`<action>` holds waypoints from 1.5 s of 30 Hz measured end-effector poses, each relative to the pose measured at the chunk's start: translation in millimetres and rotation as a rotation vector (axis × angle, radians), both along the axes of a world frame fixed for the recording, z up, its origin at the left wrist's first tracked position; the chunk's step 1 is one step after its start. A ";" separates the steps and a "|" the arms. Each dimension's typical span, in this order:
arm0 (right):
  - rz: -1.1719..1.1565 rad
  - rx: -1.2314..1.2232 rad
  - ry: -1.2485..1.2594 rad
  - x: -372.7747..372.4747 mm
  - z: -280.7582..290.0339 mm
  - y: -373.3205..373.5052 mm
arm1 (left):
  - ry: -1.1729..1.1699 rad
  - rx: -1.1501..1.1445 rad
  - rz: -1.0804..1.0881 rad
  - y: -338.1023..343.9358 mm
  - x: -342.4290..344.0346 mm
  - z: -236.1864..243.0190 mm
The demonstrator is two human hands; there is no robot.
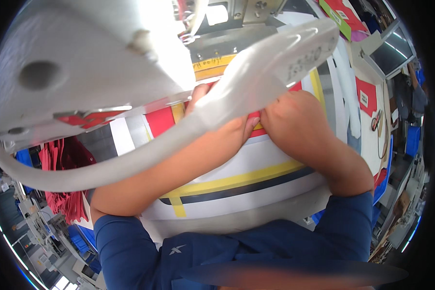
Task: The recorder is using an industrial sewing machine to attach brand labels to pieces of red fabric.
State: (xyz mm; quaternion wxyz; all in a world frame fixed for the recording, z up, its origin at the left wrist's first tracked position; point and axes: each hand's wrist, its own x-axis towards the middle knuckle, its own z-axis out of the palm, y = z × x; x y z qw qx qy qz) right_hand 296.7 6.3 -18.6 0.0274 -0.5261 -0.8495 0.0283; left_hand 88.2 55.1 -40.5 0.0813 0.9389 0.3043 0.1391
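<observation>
Both my hands rest at the work area of a sewing machine (72, 67), behind and under a pale grey lamp-like arm (270, 72) that crosses in front of them. My left hand (243, 127) lies on red fabric (160, 120); its thumb and a finger show apart, while the lamp hides the rest. Close to its thumb, my right hand (292, 113) is curled with its fingers pressed together at the fabric's edge. A yellow strip (259, 126) runs beside the fabric between the hands. The fingertips of the right hand are out of sight.
White sheeting (237, 166) edged with yellow tape (227, 182) covers the near table. Dark red fabric pieces (65, 188) hang at the left. To the right are scissors (376, 121), a labelled red piece (366, 96) and a screen (394, 48). A metal plate stands behind the hands.
</observation>
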 end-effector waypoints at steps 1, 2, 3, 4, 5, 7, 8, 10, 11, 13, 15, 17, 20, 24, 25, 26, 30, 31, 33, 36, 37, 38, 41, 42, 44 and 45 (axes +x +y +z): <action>0.009 0.039 -0.034 -0.7 0.5 0.5 | -0.034 0.068 -0.029 0.1 -2.1 0.5; 0.024 0.045 -0.035 -1.7 1.1 1.6 | 0.026 0.039 -0.032 -3.3 -5.6 5.3; -0.023 0.006 -0.046 -2.3 1.0 2.6 | 0.025 0.041 -0.016 -8.6 -9.3 11.7; -0.069 -0.032 -0.057 -2.8 0.4 3.6 | 0.082 0.031 -0.012 -14.7 -13.7 18.8; -0.050 -0.030 -0.058 -2.7 -1.8 4.0 | 0.139 0.018 -0.006 -19.4 -18.2 22.6; -0.101 0.005 -0.056 -2.5 -6.3 3.1 | 0.152 0.007 0.044 -27.6 -30.6 23.5; -0.078 0.005 -0.054 -1.1 -7.7 2.9 | 0.161 -0.006 0.071 -31.0 -35.9 22.5; -0.091 0.090 -0.040 -0.2 -8.3 2.2 | 0.134 -0.043 0.094 -32.9 -46.2 17.9; -0.074 0.090 -0.039 -0.6 -7.5 2.0 | 0.102 -0.080 0.096 -32.9 -50.7 16.2; -0.110 0.051 -0.032 -1.1 -6.3 3.2 | 0.089 -0.088 0.096 -31.0 -53.3 13.5; -0.109 0.051 -0.039 -3.7 -4.8 4.2 | 0.098 0.064 0.047 -27.5 -53.9 9.9; -0.115 0.050 -0.049 -5.4 -4.2 5.1 | 0.079 0.074 0.038 -22.0 -57.3 4.3; -0.118 0.063 -0.038 -5.8 -1.0 2.6 | 0.073 0.086 0.017 -20.3 -58.6 3.9; -0.167 -0.001 -0.033 -8.1 0.7 3.3 | 0.081 0.128 -0.003 -16.9 -59.2 -0.9; -0.167 -0.008 -0.038 -8.8 1.4 3.8 | 0.084 0.138 -0.005 -17.1 -59.7 -0.7; -0.164 -0.007 -0.040 -9.7 2.2 3.9 | 0.083 0.138 -0.002 -17.6 -60.2 0.3; -0.171 -0.026 -0.030 -11.6 3.9 3.7 | 0.097 0.118 -0.004 -19.1 -60.4 -1.1; -0.173 -0.036 -0.030 -11.5 3.3 3.5 | 0.093 0.116 -0.006 -19.1 -60.0 -3.1; -0.171 -0.025 -0.040 -10.6 1.6 3.4 | 0.085 0.109 -0.007 -17.5 -60.7 -3.3; -0.170 -0.018 -0.041 -11.5 2.4 3.0 | 0.078 0.103 -0.009 -17.5 -61.4 -3.9; -0.172 -0.017 -0.034 -11.9 2.8 3.3 | 0.078 0.108 -0.010 -17.1 -61.7 -4.0; -0.171 -0.018 -0.035 -12.3 2.7 3.8 | 0.077 0.107 -0.009 -16.2 -62.5 -3.7; -0.164 -0.014 -0.021 -11.2 2.6 4.7 | 0.093 0.110 -0.005 -16.3 -63.1 -1.1; -0.168 -0.022 -0.026 -12.2 3.0 5.6 | 0.104 0.115 -0.010 -15.2 -64.3 -0.3; -0.179 -0.029 -0.028 -13.8 1.2 4.4 | 0.115 0.120 -0.022 -13.3 -67.0 1.5; -0.163 -0.006 -0.022 -12.8 0.3 4.5 | 0.131 0.044 -0.029 -13.0 -67.4 3.5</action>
